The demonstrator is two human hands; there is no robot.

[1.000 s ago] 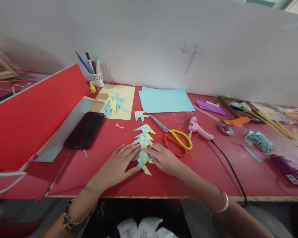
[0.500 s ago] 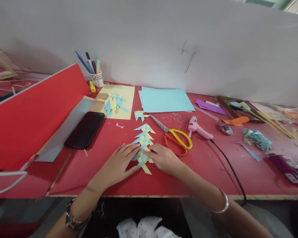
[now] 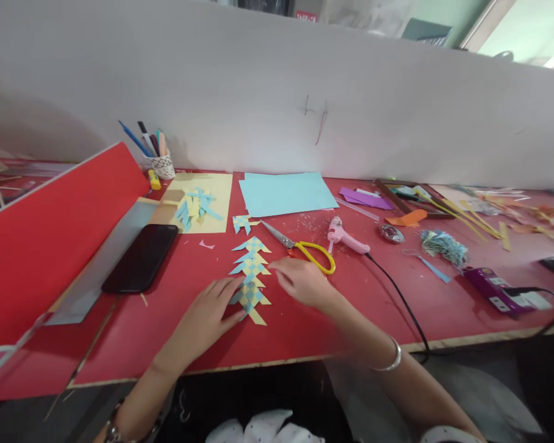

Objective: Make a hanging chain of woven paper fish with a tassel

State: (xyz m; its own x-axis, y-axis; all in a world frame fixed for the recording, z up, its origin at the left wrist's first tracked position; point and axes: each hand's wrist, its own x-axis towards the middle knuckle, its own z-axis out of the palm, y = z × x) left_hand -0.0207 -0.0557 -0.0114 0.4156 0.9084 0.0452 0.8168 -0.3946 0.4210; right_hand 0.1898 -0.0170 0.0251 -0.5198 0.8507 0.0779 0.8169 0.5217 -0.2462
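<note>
A column of woven blue and yellow paper fish-like pieces (image 3: 252,266) lies flat on the red tabletop in front of me. My left hand (image 3: 216,307) rests at its lower left edge, fingers spread and fingertips touching the paper. Just right of the column hovers my right hand (image 3: 305,282), a little blurred, its fingers loosely apart and holding nothing. Scissors with yellow and red handles (image 3: 316,255) lie right behind that hand, which partly covers the red handle. A single smaller woven piece (image 3: 242,223) sits above the column.
Light blue sheets (image 3: 289,194) lie at the back, beside a yellow sheet (image 3: 219,212) with woven scraps. A black phone (image 3: 141,258) is at left. On the right are a pink glue gun (image 3: 346,236) with a cord and a purple power strip (image 3: 489,289).
My right hand has lifted off the woven column and moved to its right, uncovering more of it. My left hand stays at the left edge. The camera view has shifted.
</note>
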